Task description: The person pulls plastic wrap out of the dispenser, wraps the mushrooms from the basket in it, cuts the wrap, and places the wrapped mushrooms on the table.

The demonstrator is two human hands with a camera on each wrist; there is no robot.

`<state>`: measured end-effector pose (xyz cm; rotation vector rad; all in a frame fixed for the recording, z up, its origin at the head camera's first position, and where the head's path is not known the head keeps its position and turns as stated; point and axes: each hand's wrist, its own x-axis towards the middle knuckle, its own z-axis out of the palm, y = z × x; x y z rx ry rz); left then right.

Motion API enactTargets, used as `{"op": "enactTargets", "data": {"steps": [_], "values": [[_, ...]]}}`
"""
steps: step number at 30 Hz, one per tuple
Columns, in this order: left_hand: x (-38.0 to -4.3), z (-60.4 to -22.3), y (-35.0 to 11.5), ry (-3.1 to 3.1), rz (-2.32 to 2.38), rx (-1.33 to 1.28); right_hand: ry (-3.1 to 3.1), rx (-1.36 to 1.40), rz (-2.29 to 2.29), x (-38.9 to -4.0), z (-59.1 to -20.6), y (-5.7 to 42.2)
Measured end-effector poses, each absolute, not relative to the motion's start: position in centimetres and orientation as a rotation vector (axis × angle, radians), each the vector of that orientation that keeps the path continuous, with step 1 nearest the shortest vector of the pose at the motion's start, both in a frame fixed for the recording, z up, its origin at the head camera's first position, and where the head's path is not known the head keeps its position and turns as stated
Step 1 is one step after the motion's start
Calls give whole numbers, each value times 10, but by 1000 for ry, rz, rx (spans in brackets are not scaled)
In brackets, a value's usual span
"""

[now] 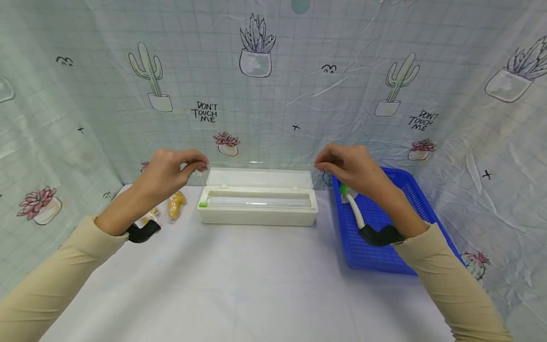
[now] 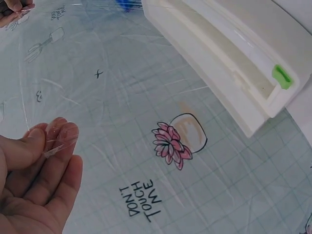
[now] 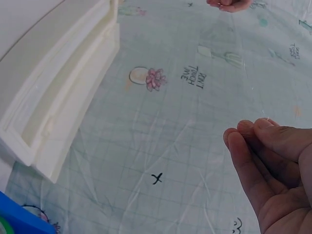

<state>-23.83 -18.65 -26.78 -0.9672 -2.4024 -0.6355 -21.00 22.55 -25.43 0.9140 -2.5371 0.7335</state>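
Observation:
A white cling film dispenser (image 1: 258, 218) stands at the back of the table, its lid (image 1: 259, 177) raised and a pale roll (image 1: 256, 202) inside. At its left end sits a green slider (image 2: 282, 76). Clear cling film (image 2: 62, 141) is stretched between the two hands, above and behind the box; its edges are hard to see. My left hand (image 1: 168, 171) pinches one corner between thumb and fingertips, above the box's left end. Above the right end, my right hand (image 1: 352, 166) pinches the other corner, its fingertips together in the right wrist view.
A blue plastic basket (image 1: 348, 247) stands at the right, holding a brush-like tool with a white handle (image 1: 355, 211) and a green part. Two clear-wrapped yellow items, one the wrapped yellow piece (image 1: 175, 205), lie behind the left forearm. A patterned curtain (image 1: 273, 109) hangs close behind the box.

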Motion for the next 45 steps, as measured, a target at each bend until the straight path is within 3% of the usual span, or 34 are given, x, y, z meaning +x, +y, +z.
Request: {"op": "enactTargets", "data": {"steps": [23,45], "values": [[-217,-251,-190,-2298,-606,-1058,-2468,1010,670,-187,-238,226],[-138,-277,-205,-2255,-559,-1264,-2449,1142,532,-107,-264,228]]}}
